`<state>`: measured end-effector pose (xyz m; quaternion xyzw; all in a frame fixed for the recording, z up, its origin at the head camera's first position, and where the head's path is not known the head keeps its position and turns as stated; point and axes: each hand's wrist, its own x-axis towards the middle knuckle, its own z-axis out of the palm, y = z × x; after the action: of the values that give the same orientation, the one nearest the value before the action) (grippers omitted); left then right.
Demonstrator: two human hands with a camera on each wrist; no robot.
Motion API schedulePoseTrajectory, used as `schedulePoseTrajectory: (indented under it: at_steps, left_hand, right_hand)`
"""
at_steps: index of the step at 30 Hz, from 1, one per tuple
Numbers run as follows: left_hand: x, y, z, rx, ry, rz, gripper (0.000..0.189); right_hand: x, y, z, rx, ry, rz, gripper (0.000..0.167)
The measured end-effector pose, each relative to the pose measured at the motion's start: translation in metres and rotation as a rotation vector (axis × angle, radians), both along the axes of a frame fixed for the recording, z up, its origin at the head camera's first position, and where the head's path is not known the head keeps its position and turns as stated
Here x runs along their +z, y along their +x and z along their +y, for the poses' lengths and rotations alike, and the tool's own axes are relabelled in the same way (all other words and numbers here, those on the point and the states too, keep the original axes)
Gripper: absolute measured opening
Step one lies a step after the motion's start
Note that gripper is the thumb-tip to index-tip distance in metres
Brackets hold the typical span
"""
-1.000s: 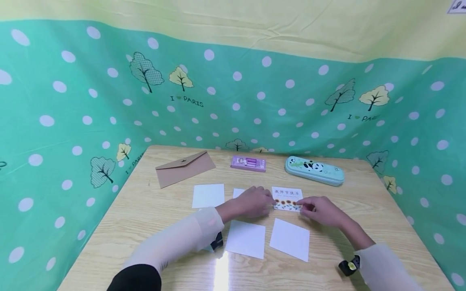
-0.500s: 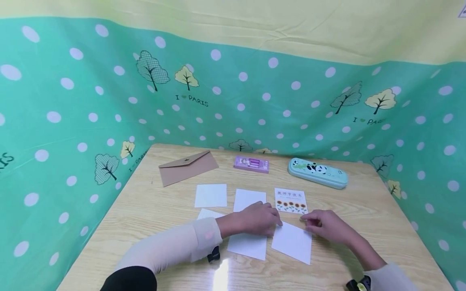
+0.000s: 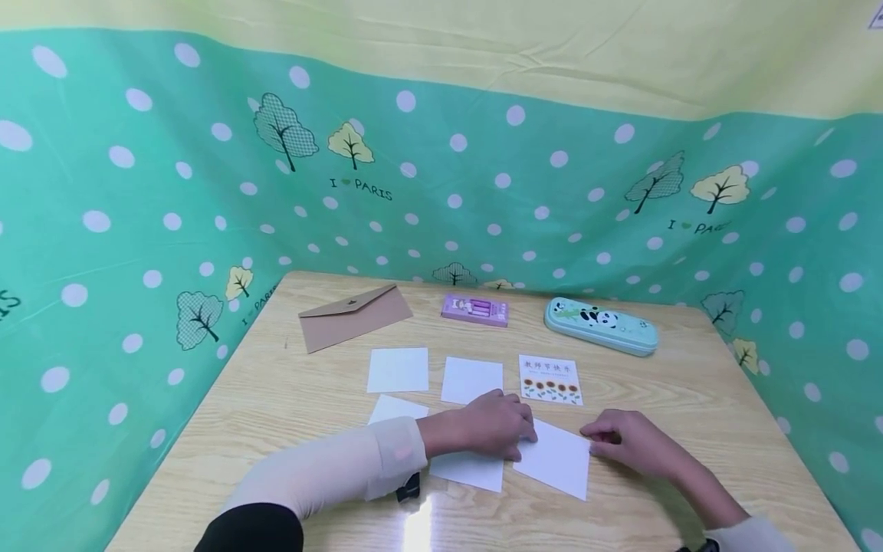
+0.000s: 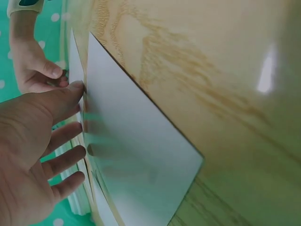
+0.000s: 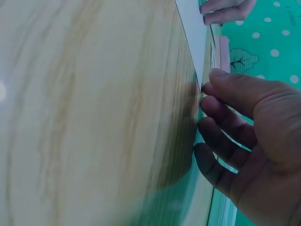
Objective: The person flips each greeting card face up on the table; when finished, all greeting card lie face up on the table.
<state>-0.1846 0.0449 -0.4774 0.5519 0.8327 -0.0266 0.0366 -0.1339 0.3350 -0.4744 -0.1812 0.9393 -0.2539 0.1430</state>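
Note:
A blank white card point(image 3: 555, 466) lies tilted on the table at the front right of a group of cards. My left hand point(image 3: 493, 424) reaches over a neighbouring white card point(image 3: 472, 471), fingertips at the tilted card's left edge. In the left wrist view the fingers of my left hand point(image 4: 42, 136) are fairly straight and spread. Beside the tilted card's right corner is my right hand point(image 3: 635, 443). The right wrist view shows the thumb and fingers of my right hand point(image 5: 244, 136) loosely bent, tips right at the corner of the card point(image 5: 195, 37).
Behind the tilted card lies a sunflower-printed card point(image 3: 550, 379). More white cards point(image 3: 398, 369) lie to the left. Along the back are a brown envelope point(image 3: 359, 320), a purple box point(image 3: 474, 310) and a blue panda pencil case point(image 3: 600, 326). Polka-dot cloth point(image 3: 441, 176) surrounds the wooden table point(image 3: 290, 429).
Both hands have left the sunflower-printed card and come nearer, to either side of the tilted white card in front of it. The printed card now lies untouched.

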Motion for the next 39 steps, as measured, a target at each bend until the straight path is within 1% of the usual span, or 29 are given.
schedulePoseTrajectory:
  at_steps: [7, 10, 15, 20, 24, 29, 33, 39]
  left_hand:
    - [-0.001, 0.0, 0.002, 0.023, -0.003, -0.007, 0.039]
    - [-0.001, 0.0, 0.002, 0.023, -0.005, 0.003, 0.039]
    - [-0.002, 0.0, 0.003, 0.03, -0.01, 0.011, 0.039]
    - [-0.001, 0.002, 0.005, 0.051, -0.02, -0.012, 0.039]
    - [0.0, 0.004, 0.005, 0.059, -0.026, -0.025, 0.039]
    - [-0.001, 0.004, 0.005, 0.06, -0.016, -0.036, 0.038]
    - [-0.003, 0.004, 0.004, 0.057, -0.006, -0.036, 0.038]
    - [-0.002, 0.004, 0.004, 0.064, -0.009, -0.032, 0.037]
  right_hand:
    - [-0.002, 0.005, 0.004, 0.003, -0.026, 0.012, 0.02]
    - [-0.004, 0.006, 0.002, -0.014, -0.036, 0.005, 0.019]
    - [-0.004, 0.006, -0.003, -0.096, -0.038, -0.059, 0.018]
    - [-0.003, 0.005, -0.009, -0.185, -0.043, -0.138, 0.021]
    - [-0.002, 0.004, -0.012, -0.219, -0.039, -0.162, 0.022]
    - [-0.003, 0.004, -0.012, -0.225, -0.031, -0.16, 0.02]
    - [-0.004, 0.005, -0.01, -0.215, -0.041, -0.149, 0.019]
    - [-0.007, 0.006, -0.007, -0.191, -0.113, -0.124, 0.026]
